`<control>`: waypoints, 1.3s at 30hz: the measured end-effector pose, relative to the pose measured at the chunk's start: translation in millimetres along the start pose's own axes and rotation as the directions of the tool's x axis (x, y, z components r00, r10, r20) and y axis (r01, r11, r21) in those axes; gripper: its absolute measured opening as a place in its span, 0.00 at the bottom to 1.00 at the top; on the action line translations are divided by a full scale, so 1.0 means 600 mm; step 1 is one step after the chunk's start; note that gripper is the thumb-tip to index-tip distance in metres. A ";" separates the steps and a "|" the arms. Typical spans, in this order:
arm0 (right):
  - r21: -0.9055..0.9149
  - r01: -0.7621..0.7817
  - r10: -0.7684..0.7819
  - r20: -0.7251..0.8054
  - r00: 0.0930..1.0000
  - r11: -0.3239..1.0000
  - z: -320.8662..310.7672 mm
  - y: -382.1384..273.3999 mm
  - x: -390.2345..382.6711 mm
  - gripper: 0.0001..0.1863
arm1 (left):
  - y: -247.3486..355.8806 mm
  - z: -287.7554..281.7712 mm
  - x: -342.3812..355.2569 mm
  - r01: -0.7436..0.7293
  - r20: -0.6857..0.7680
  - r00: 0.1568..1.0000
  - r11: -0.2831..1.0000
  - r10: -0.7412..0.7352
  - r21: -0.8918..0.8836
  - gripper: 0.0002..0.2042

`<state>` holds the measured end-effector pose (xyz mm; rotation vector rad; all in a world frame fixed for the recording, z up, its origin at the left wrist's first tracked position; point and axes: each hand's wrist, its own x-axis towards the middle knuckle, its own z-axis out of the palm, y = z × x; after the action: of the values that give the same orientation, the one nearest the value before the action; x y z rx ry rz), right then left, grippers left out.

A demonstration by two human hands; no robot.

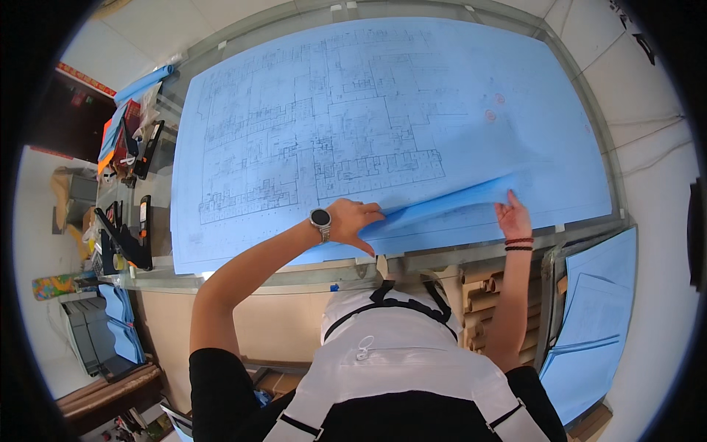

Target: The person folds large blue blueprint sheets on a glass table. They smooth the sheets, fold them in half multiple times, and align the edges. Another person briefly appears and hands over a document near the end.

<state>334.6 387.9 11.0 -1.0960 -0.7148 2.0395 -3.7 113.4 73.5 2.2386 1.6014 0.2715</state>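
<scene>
A large blue drawing sheet (353, 125) with dark plan lines covers most of the glass-topped table. Along its near side part of the paper is raised in a long crease, bulging up between my two hands. My left hand (353, 223), with a round-faced watch (320, 217) on its wrist, lies at the left end of this crease. Its fingertips touch the paper and its thumb is spread away toward the table edge. At the right end of the crease, my right hand (513, 219) has its fingers bent around the sheet's near edge; dark beaded bands circle that wrist.
Black staplers (147, 151) and other black tools (129, 236) stand along the table's left side. A rolled blue sheet (143, 83) lies at the far left corner. Folded blue sheets (593, 309) lean at the right. Cardboard tubes (482, 302) are stacked below the table.
</scene>
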 end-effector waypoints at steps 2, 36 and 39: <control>0.030 0.048 -0.049 0.061 0.997 0.998 0.035 -0.033 -0.009 0.16 | -0.005 0.004 -0.004 -0.027 -0.050 0.998 0.998 0.030 0.058 0.13; -0.230 0.334 -0.395 -0.316 0.863 0.914 0.175 0.053 -0.113 0.14 | 0.021 0.113 -0.363 -0.754 0.130 -0.413 0.258 -0.901 -0.604 0.29; -0.140 0.346 -0.370 -0.221 0.902 0.928 0.097 0.062 -0.125 0.16 | 0.011 0.177 -0.401 -0.665 0.153 -0.467 0.232 -0.871 -0.710 0.22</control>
<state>302.1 298.6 48.0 -1.1493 -0.8270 1.5413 -39.2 -134.7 -6.5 -0.8306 1.4597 2.6131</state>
